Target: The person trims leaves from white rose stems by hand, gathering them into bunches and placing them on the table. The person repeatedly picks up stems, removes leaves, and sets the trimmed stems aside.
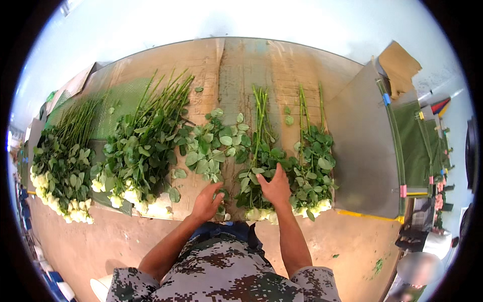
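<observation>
White roses with long green stems lie in several bunches on a cardboard-covered table [200, 68], blooms towards me. My right hand [277, 187], thumb and fingers spread, rests on the leaves of the middle-right bunch [260, 151]; whether it grips a stem cannot be told. My left hand [206, 200] is at the table's near edge, fingers apart and holding nothing, just below loose rose leaves [211, 147]. A smaller bunch [315, 162] lies to the right of my right hand. On the left are a large bunch [143, 147] and, farther left, another [68, 162].
A grey panel [366, 151] stands at the table's right end, with green cloth holders [413, 147] and clips beyond it. Green mesh [124, 98] lies under the left bunches. Another person is at the lower right. A pale bucket [101, 288] is on the floor at lower left.
</observation>
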A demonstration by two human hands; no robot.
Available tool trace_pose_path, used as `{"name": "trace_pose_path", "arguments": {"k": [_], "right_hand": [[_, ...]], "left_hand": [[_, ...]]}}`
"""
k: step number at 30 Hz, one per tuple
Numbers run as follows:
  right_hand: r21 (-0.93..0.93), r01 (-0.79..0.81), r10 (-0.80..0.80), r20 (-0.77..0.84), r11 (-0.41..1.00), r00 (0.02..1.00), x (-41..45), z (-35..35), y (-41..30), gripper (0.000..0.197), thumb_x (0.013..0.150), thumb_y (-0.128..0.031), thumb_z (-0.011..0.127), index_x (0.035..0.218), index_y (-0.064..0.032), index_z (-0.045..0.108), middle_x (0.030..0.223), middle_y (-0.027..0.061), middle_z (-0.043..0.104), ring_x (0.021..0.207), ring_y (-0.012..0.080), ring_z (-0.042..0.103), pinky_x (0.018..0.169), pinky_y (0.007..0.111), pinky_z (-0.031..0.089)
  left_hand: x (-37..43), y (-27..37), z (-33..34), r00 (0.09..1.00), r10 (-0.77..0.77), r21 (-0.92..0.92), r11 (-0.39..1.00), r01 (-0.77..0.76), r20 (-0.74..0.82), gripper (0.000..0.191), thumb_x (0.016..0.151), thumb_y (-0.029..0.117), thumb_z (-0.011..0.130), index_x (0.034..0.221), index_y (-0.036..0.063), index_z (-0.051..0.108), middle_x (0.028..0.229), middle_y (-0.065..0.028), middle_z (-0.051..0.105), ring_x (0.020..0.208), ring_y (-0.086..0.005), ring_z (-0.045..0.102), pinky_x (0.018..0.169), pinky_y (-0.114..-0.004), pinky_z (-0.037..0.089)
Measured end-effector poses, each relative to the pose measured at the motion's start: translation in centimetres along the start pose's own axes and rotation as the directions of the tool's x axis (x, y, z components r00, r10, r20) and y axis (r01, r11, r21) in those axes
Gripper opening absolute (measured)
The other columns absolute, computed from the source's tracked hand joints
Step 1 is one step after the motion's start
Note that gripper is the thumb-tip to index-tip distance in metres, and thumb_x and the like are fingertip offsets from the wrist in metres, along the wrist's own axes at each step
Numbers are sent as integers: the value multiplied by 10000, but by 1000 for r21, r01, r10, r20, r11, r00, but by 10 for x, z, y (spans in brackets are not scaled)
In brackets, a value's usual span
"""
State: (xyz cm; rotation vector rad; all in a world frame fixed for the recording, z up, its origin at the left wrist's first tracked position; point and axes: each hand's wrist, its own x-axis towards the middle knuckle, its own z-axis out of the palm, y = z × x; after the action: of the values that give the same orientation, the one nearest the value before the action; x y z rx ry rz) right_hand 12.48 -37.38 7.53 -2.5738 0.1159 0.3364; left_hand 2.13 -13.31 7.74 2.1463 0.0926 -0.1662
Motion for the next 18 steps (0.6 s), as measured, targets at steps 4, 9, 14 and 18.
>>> {"name": "trace_pose_path", "arguments": {"k": [4, 9, 14, 18], "right_hand": [[-142, -69, 78, 55, 987, 995, 3, 14, -23, 976, 799, -661, 541, 1443, 3, 230, 1376, 282, 396, 1239, 433, 420, 1004, 495, 380], [-195, -210, 232, 98, 958, 968, 7, 8, -39, 954, 774, -616, 591, 1425, 0, 264, 1350, 280, 429, 1216, 451, 442, 985, 501, 401], [-217, -207, 236, 119, 954, 964, 6, 22, -48, 739, 787, -318, 652, 1365, 18, 338, 1249, 280, 508, 1097, 413, 550, 860, 492, 486], [-222, -146, 156, 29, 964, 987, 18, 49, -1, 478, 719, -88, 625, 1146, 25, 442, 943, 273, 628, 861, 409, 642, 705, 476, 532]], "left_hand": [[9, -13, 24, 999, -1, -4, 1000, 1, 40, 458, 899, 268, 560, 1258, -6, 480, 1147, -248, 567, 1073, -419, 532, 943, -456, 410], [34, -11, 77, 926, -19, -20, 999, 29, 376, 558, 867, 338, 591, 1182, -104, 464, 1161, -334, 512, 1119, -455, 483, 951, -474, 391], [33, 13, 92, 926, 82, -77, 995, -58, 367, 504, 850, 275, 623, 1180, -73, 468, 1190, -301, 503, 1104, -453, 483, 934, -481, 393], [38, 13, 105, 900, 209, -358, 932, -65, 382, 491, 881, 255, 601, 1250, -37, 461, 1207, -250, 520, 1103, -413, 507, 926, -446, 398]]}}
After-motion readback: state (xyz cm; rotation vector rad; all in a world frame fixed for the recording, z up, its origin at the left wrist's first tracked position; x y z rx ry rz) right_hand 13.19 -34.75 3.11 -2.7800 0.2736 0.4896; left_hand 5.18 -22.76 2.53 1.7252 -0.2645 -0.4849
